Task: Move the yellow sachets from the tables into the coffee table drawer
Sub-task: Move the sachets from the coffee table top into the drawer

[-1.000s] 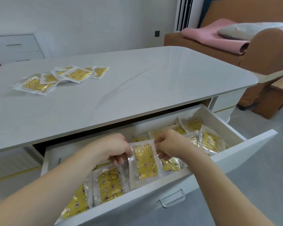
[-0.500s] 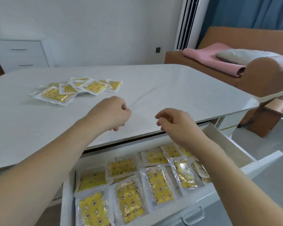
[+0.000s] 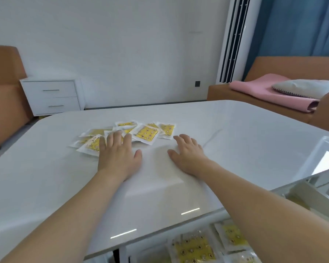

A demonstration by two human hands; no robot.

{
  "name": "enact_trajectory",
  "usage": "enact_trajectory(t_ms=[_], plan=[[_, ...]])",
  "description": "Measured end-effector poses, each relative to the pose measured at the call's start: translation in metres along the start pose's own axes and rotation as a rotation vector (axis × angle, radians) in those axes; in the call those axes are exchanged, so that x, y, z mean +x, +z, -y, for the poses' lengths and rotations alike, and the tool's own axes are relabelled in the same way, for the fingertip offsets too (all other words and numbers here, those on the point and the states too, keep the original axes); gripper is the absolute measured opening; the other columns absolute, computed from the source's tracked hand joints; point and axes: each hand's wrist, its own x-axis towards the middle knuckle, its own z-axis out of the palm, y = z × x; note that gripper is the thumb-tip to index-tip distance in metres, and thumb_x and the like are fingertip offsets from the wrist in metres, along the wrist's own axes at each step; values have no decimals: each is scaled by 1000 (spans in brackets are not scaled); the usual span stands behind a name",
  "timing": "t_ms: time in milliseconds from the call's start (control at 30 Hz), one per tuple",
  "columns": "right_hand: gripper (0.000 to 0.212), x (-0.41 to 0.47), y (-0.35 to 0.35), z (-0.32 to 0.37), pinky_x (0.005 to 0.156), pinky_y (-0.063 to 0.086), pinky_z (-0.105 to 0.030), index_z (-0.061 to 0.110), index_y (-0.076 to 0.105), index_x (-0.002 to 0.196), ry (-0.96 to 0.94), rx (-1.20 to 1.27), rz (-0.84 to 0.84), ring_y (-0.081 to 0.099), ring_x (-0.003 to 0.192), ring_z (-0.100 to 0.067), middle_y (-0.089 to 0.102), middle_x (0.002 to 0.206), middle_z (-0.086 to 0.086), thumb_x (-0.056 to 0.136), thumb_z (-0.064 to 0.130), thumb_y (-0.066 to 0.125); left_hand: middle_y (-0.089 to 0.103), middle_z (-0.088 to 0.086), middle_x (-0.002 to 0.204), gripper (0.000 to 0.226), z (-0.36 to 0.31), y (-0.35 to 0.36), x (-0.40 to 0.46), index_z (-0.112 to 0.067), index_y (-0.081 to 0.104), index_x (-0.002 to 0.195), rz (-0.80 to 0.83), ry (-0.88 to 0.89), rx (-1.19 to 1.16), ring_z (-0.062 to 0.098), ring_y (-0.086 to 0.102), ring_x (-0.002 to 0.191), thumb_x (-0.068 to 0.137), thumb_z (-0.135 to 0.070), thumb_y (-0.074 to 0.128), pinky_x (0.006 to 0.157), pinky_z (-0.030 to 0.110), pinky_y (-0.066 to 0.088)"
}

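- A loose pile of yellow sachets (image 3: 146,132) lay on the far left part of the coffee table (image 3: 235,149), overlapping one another and pointing every which way; the clearest one sat with its long axis slanting from near left to far right.
- Each sachet had a clear sealed border around a yellow panel dotted with small dark round marks; no writing or brand could be read on them.
- The left hand (image 3: 118,154) lay palm down with straight, slightly spread fingers, the fingertips resting on the near sachets of the pile and gripping nothing.
- The right hand (image 3: 188,154) was flat and palm down on the bare tabletop just right of the pile, fingers straight, holding nothing and apart from the sachets.
- More sachets (image 3: 195,249) lay flat in the open drawer (image 3: 125,253) under the near edge of the table, long axes running roughly away from the camera.
- The tabletop was glossy white with faint grey veining and rounded corners.
- Beyond it stood a white wall, a white two-drawer cabinet (image 3: 51,97) at the left, and an orange chair (image 3: 4,95) beside that.
- At the right were a tall white slatted unit (image 3: 232,40), a blue curtain (image 3: 296,25), and an orange sofa (image 3: 292,67) carrying a pink blanket (image 3: 264,92) and a grey cushion (image 3: 308,86).
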Motion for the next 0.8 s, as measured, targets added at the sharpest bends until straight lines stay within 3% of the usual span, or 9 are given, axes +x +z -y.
enact_trajectory(t_ms=[100,200,233,300,367,433,500,700,800], plan=[[57,31,5,-4,116,17,-40,28,24,152,-39,-25,-19,15,146,-24,16,161,3,100,48,35,33,14,151,62,2,10,30,-14,45,137,-86,22,9,33,26,139,92,-56,39,116,54,13],[49,61,11,-5,113,20,-41,33,32,148,-44,-41,-22,23,144,-24,24,158,5,101,46,30,37,13,149,78,-5,20,58,-14,42,140,-38,-36,23,32,29,138,89,-71,28,116,55,11],[43,70,12,-7,108,26,-43,34,41,141,-18,-56,-36,32,139,-26,35,151,3,101,43,29,42,13,146,85,-7,25,65,-13,43,139,-7,-89,5,33,32,136,86,-76,23,115,55,13],[39,89,15,-9,90,33,-42,28,56,119,66,-140,-71,46,121,-32,53,118,-4,99,38,24,52,12,136,95,-8,34,72,-11,46,135,33,-180,-30,33,40,130,80,-84,19,113,56,17],[55,108,17,-9,86,30,-42,22,58,121,213,-162,-88,44,114,-32,49,106,-5,95,52,19,52,11,135,96,-7,39,75,-11,47,133,66,-199,-16,33,40,130,77,-86,24,112,58,17],[83,126,20,-2,98,25,-43,16,51,135,399,-36,-77,36,124,-31,47,124,-8,85,75,22,49,10,136,87,-7,39,76,-12,47,132,71,-181,-1,32,37,131,79,-80,32,113,59,15],[99,143,22,9,105,21,-42,13,46,140,457,24,-38,30,130,-30,43,134,-7,75,86,29,49,9,135,74,-8,38,78,-13,48,129,42,-160,-35,32,36,131,83,-69,41,114,60,14],[81,176,24,17,107,21,-41,31,50,138,360,134,19,33,134,-28,44,139,-1,75,81,45,54,5,124,47,-10,35,84,-14,48,124,-1,-118,-197,31,42,127,84,-39,54,118,55,10],[73,183,20,20,109,26,-39,34,48,138,354,195,45,35,133,-26,46,138,1,77,73,55,62,9,95,36,-8,28,82,-10,52,114,-105,-203,-318,35,54,101,80,-20,55,115,52,20]])
